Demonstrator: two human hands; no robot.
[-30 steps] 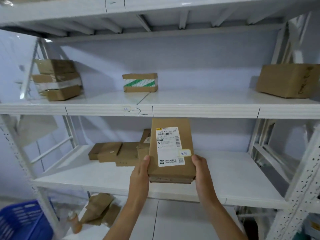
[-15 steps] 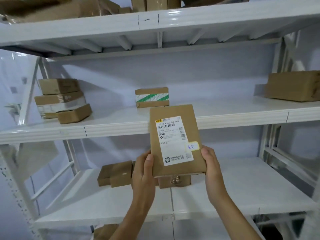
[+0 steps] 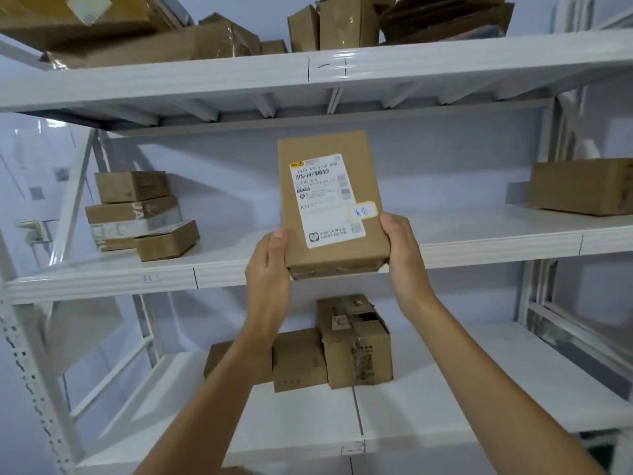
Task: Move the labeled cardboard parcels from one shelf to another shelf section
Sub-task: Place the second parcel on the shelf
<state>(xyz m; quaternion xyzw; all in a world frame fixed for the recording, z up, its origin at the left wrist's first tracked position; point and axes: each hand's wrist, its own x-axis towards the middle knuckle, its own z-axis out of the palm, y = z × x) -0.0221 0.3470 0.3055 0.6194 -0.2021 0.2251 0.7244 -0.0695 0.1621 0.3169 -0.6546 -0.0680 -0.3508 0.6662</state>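
Both hands hold the labeled parcel (image 3: 330,204) by its lower corners — left hand (image 3: 269,269) and right hand (image 3: 404,258) clasped on opposite sides; it stands upright, long axis vertical, label facing us, before the middle shelf (image 3: 479,241); open room lies between the stacked boxes (image 3: 137,214) and the far-right box (image 3: 582,186).

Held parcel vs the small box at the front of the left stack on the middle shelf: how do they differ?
The held parcel is flat and tall, up off the shelf between the left hand and right hand; the small box is squat, resting on the middle shelf. The held parcel shows a white shipping label; no such label shows on the small box. Both are brown cardboard.
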